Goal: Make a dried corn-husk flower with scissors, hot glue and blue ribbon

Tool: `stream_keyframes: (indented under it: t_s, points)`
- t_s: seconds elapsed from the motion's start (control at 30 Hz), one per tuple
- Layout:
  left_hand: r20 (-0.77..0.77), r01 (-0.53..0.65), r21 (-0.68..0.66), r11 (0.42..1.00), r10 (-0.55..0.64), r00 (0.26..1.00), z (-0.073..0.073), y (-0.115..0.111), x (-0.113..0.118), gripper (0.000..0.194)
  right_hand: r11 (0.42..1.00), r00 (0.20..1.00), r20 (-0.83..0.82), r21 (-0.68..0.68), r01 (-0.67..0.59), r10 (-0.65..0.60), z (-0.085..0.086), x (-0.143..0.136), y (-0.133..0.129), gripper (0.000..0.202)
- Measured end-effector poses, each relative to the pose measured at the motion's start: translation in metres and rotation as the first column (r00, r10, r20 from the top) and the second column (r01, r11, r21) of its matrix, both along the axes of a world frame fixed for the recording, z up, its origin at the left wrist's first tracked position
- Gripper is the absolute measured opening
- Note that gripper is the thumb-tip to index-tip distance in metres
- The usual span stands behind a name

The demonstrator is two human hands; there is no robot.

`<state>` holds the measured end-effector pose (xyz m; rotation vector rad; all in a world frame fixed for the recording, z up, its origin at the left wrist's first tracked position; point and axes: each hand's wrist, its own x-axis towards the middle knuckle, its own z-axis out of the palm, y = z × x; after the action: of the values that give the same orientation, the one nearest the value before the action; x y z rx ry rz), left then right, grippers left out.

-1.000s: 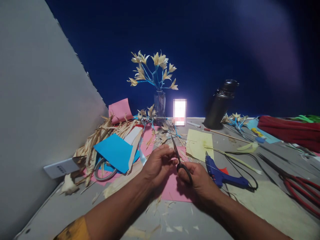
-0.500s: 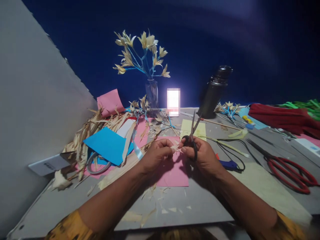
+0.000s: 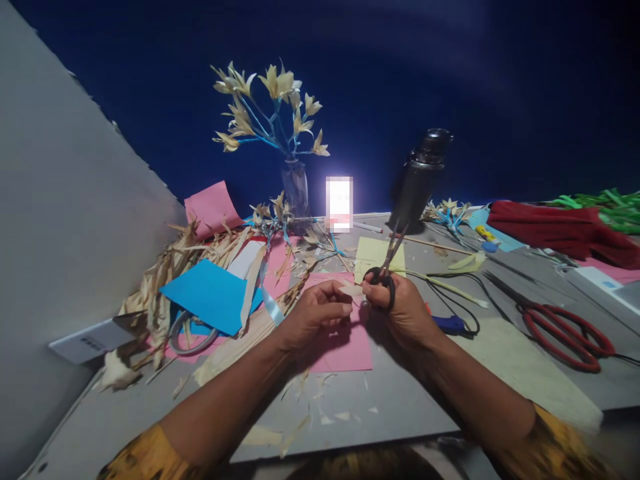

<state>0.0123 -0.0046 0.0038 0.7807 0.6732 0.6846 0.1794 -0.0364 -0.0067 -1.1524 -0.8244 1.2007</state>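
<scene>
My left hand point(image 3: 320, 313) is closed in a pinch at a small pale dried husk petal point(image 3: 351, 291), above a pink paper sheet point(image 3: 345, 353). The petal spans to the fingertips of my right hand point(image 3: 405, 310), which touch its other end. Black-handled scissors point(image 3: 384, 273) hang on the fingers of my right hand. Their blades point up and away from me, nearly together and apart from the petal. Fingers partly hide how the petal is gripped.
Husk strips point(image 3: 150, 293), blue paper point(image 3: 205, 293) and a tape roll point(image 3: 193, 343) lie left. A vase point(image 3: 296, 187) of husk flowers and a dark flask point(image 3: 417, 180) stand behind. Red-handled shears point(image 3: 565, 333), a blue-handled tool point(image 3: 450, 325) and red cloth point(image 3: 560, 230) lie right.
The scissor blades have come closer together. The petal between my hands now lies flatter and shows more plainly. My view has shifted slightly to the right.
</scene>
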Motion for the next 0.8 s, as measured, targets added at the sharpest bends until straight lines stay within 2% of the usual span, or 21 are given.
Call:
stream_keyframes:
  t_s: [0.17,0.4,0.5,0.63,0.8]
  points:
    - [-0.016,-0.052,0.023,0.998,0.053,0.998,-0.005,-0.002,0.004,0.025,0.999,0.996,0.08,-0.025,0.047,-0.045,0.001,-0.005,-0.002,0.039]
    - [-0.036,-0.091,0.014,0.996,0.091,0.995,-0.006,0.001,0.003,0.024,0.998,0.994,0.102,-0.064,-0.021,0.027,0.007,-0.007,-0.007,0.037]
    - [0.031,-0.014,-0.031,0.999,0.014,0.999,-0.005,0.0,0.002,0.024,0.996,0.997,0.025,-0.063,-0.068,0.069,0.009,-0.009,-0.01,0.038]
    - [0.221,0.122,-0.062,0.991,-0.105,0.97,-0.007,-0.002,0.001,0.026,0.985,0.977,-0.141,-0.039,-0.168,0.161,0.008,-0.011,-0.014,0.046]
    - [0.338,0.143,-0.12,0.982,-0.095,0.936,-0.005,-0.002,-0.002,0.025,0.988,0.972,-0.184,-0.03,-0.153,0.145,0.01,-0.008,-0.013,0.046]
